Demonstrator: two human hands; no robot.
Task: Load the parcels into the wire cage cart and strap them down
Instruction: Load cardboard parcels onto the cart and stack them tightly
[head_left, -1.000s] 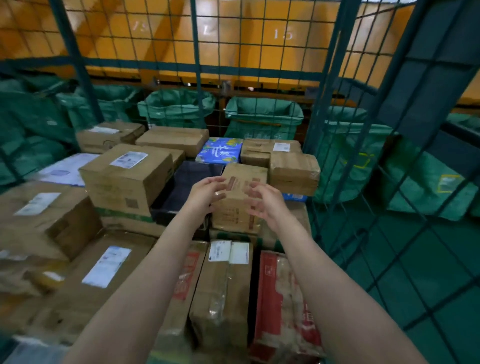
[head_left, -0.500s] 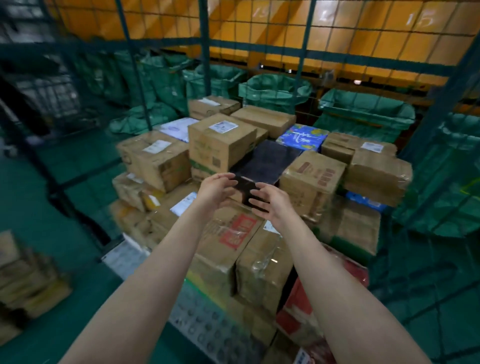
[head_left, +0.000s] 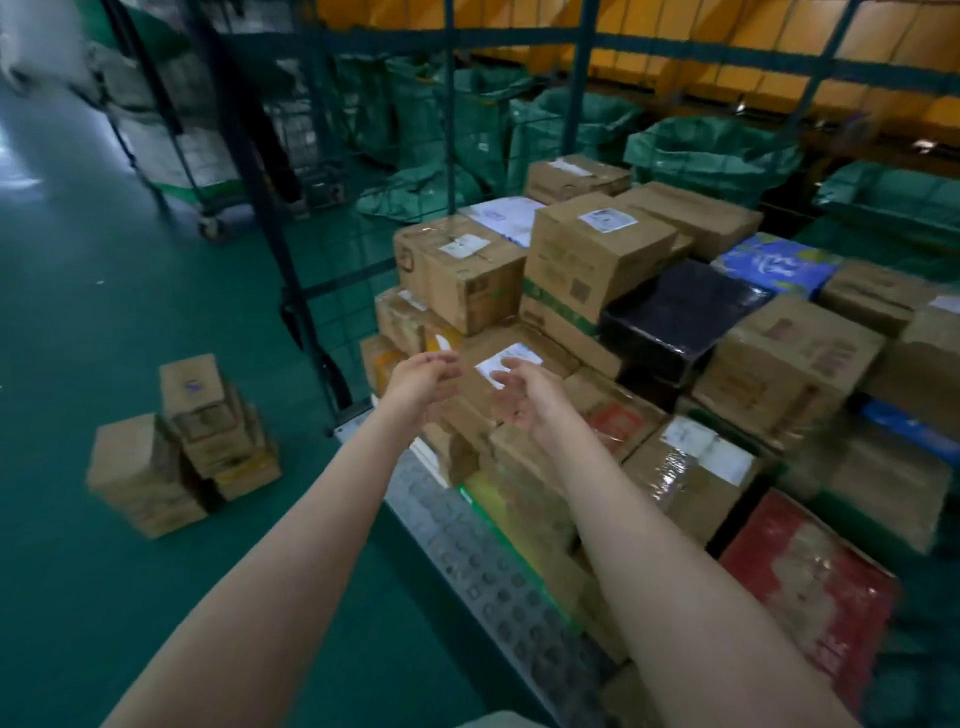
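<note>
Swung leftward, left grip (head_left: 423, 384) and right grip (head_left: 524, 397) hung released; stacked brown cardboard parcels (head_left: 182, 441) lay left on the floor, nearer the left grip.

Left hand (head_left: 422, 375), right hand (head_left: 524, 392) empty, fingers relaxed, above stacked parcels (head_left: 597, 249); small box pile (head_left: 182, 447) on floor.

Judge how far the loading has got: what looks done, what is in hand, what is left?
Done: many boxes sit stacked in the cart. In hand: nothing; the left hand and right hand hover open above the stack. Left: a pile of boxes waits on the floor, and no strap shows.
</note>
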